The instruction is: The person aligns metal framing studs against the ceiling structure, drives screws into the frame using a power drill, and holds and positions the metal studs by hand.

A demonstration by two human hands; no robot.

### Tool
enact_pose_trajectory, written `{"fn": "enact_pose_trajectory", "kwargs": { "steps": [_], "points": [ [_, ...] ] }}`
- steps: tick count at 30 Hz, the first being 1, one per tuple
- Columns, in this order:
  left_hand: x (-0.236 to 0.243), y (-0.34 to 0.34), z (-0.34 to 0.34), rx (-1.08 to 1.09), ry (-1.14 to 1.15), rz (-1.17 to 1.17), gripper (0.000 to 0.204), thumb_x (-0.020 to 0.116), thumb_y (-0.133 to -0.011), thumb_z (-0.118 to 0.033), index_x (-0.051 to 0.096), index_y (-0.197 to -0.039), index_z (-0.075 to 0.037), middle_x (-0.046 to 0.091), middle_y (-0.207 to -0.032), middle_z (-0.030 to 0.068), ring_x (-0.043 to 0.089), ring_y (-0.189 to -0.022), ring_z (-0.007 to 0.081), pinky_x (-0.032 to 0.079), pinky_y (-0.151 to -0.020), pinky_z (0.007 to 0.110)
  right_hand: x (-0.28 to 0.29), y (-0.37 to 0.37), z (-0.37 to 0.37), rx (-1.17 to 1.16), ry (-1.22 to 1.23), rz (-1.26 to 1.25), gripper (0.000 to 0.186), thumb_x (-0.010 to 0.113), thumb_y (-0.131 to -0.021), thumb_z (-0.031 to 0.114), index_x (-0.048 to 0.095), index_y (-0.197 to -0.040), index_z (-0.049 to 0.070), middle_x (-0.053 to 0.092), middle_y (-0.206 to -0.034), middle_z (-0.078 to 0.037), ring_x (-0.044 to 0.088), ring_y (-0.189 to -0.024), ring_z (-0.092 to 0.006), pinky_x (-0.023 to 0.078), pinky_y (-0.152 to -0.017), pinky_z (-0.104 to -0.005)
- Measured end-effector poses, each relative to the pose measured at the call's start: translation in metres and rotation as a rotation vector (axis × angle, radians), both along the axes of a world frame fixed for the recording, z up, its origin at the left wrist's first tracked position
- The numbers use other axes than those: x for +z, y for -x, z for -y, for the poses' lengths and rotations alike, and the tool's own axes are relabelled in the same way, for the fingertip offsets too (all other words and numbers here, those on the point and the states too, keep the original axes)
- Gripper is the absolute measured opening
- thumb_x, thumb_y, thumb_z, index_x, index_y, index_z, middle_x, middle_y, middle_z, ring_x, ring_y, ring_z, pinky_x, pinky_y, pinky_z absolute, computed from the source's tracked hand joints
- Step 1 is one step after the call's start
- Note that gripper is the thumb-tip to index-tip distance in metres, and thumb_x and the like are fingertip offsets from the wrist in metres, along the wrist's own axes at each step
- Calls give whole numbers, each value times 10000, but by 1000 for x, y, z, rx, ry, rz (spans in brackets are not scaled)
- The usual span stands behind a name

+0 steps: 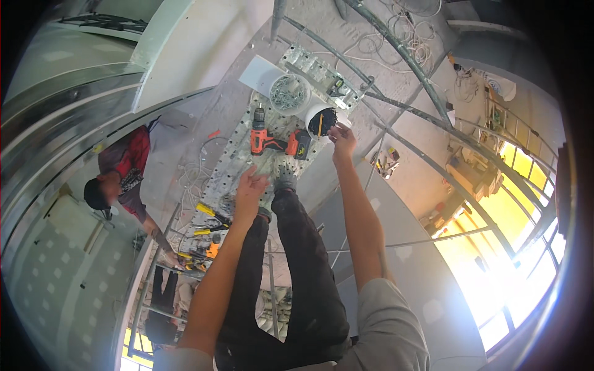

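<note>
My right hand (341,139) is at the white bucket of dark screws (325,116), fingers pinched by its rim and a yellow stick (320,125); what they hold is unclear. My left hand (252,185) hangs with loose, separated fingers above the perforated metal platform (216,170), holding nothing. Between and beyond my hands lies an orange-and-black drill (263,142) with its battery. Behind it stands a tub of silver fasteners (289,93) beside a pale board (257,73). Yellow-handled tools (207,210) lie left of my legs.
A co-worker (124,173) at the left reaches toward tools at the platform's end. Scaffold tubes (414,108) cross the right side. Cables (408,31) lie on the floor below, a ladder (501,117) and boxes at far right, a white panel (173,37) upper left.
</note>
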State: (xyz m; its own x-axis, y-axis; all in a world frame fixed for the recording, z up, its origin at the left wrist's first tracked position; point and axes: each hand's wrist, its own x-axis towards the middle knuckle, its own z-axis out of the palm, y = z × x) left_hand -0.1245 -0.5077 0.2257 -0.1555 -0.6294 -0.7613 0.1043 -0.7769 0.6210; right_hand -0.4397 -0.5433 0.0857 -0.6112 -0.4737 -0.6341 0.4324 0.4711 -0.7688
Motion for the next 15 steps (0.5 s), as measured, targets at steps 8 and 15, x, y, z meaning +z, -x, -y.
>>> {"fn": "enact_pose_trajectory", "kwargs": {
  "steps": [8,15],
  "points": [
    [-18,29,9,53,-111,40,262,658,-997,-194,637,-1206,-38,690,-1060,42,667,-930,132,522,-825,288,126,-149,-26,606,49,31,297,716,-850,-25,597,-1118,17,701,-874,-73,681,-766,-148,550,-668,-290],
    [-56,-41,-31,433,-368,-48,190,678,-979,-193,637,-1105,-57,681,-977,32,656,-915,142,536,-802,320,104,-202,-27,1093,182,-71,376,712,-805,-40,578,-1151,23,681,-821,-130,713,-752,-251,573,-682,-345]
  ]
}}
